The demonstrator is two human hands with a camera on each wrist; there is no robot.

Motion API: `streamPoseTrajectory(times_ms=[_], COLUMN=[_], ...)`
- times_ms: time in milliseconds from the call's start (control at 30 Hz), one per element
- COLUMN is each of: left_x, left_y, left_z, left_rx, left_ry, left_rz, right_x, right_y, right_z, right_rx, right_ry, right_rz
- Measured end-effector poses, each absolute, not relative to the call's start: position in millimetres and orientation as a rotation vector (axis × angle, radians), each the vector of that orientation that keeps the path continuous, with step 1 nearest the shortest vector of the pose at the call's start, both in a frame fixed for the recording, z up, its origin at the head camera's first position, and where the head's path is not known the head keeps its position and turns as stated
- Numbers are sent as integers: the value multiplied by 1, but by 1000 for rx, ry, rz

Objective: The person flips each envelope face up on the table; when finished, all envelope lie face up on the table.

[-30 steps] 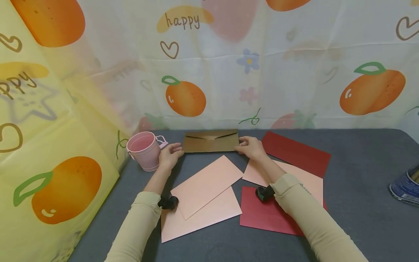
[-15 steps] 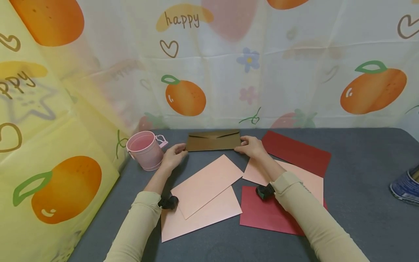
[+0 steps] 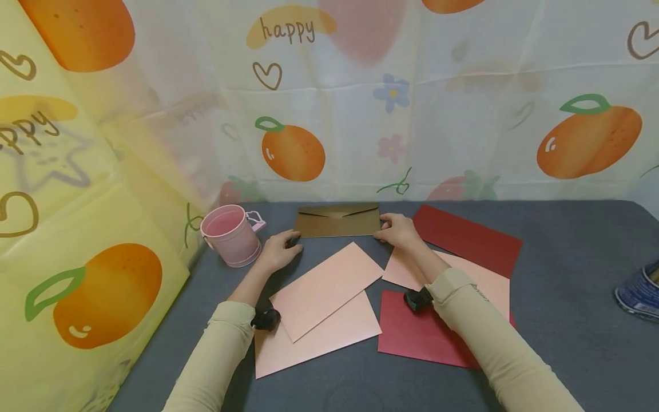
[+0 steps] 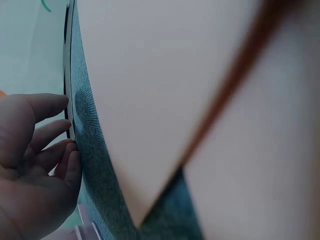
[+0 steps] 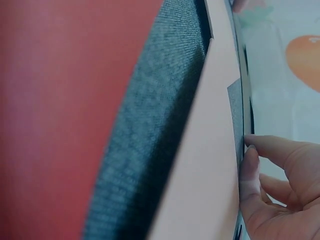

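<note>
A brown envelope (image 3: 337, 223) with its flap side showing lies at the far edge of the table. My right hand (image 3: 399, 230) pinches its right end between thumb and index finger. At its lower left corner is my left hand (image 3: 280, 250), the fingers loosely bent and the thumb apart from them. In the left wrist view the left fingertips (image 4: 64, 125) come up against the envelope's thin edge. Closer in, two overlapping pale pink envelopes (image 3: 326, 292) lie between my forearms. Under my right forearm are another pale pink envelope (image 3: 491, 286) and a red one (image 3: 412, 332).
Beside my left hand stands a pink bucket (image 3: 230, 237) with a handle. A dark red envelope (image 3: 468, 237) lies behind my right forearm. At the far right is a blue tin (image 3: 638, 294). A fruit-printed cloth (image 3: 350, 114) hangs along the back and left.
The brown envelope has shifted slightly right, and both hands with it. My left hand has moved right, away from the bucket, and its fingers are more bent.
</note>
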State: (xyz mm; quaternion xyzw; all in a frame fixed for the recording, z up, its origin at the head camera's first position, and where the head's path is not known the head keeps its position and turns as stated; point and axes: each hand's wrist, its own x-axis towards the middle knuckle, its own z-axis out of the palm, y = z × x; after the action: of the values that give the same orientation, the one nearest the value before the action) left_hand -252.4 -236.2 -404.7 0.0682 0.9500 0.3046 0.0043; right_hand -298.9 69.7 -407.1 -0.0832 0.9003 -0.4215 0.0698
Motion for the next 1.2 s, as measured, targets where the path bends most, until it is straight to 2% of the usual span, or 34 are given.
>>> streamPoseTrajectory(times_ms=[200, 367, 767, 1200], left_x=[-241, -214, -148, -116], left_y=[-238, -236, -233, -239], left_z=[-400, -396, -389, -389], left_rx=[324, 398, 496, 581], left_ry=[2924, 2828, 2714, 2693], left_rz=[864, 865, 779, 666], right_x=[-294, -282, -258, -244], right_y=[71, 78, 82, 86], right_z=[-404, -401, -392, -395], right_rx=[-379, -643, -1058, -1277], right_ry=[2728, 2787, 2646, 2404], right_rz=[-1172, -1012, -869, -738])
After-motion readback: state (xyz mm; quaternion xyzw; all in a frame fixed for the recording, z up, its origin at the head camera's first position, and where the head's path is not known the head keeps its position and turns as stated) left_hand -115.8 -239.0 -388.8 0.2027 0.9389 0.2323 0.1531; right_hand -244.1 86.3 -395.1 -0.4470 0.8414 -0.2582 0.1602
